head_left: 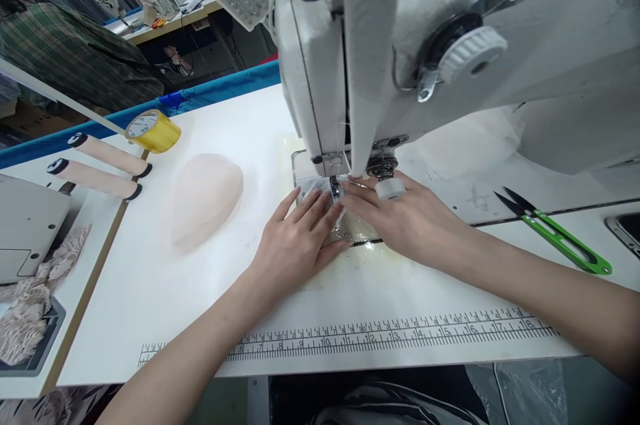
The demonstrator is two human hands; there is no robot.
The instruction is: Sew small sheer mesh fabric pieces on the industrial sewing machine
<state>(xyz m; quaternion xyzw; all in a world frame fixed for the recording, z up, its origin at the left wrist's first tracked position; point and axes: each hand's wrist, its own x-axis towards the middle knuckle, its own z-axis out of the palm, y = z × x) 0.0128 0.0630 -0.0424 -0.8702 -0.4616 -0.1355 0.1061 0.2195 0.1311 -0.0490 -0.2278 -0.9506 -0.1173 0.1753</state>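
Observation:
My left hand (300, 232) lies flat with its fingers spread, their tips on a small piece of thin, whitish sheer fabric (315, 185) at the sewing machine's needle plate. Just right of the presser foot (335, 189), my right hand (400, 212) has its fingers stretched out toward the fabric; the machine's knob and spring partly cover them. The sewing machine (320, 78) stands over both hands, and its foot sits between my fingertips. To the left, a pale beige, cup-shaped piece (207, 198) rests on the white table.
Green thread snips (560, 232) lie at right, blades toward the machine. A printed ruler (350, 342) runs along the front edge. Two thread cones (95, 178), yellow tape (154, 130) and lace (30, 318) are at left. Beyond the blue-edged table sits a person in plaid (75, 55).

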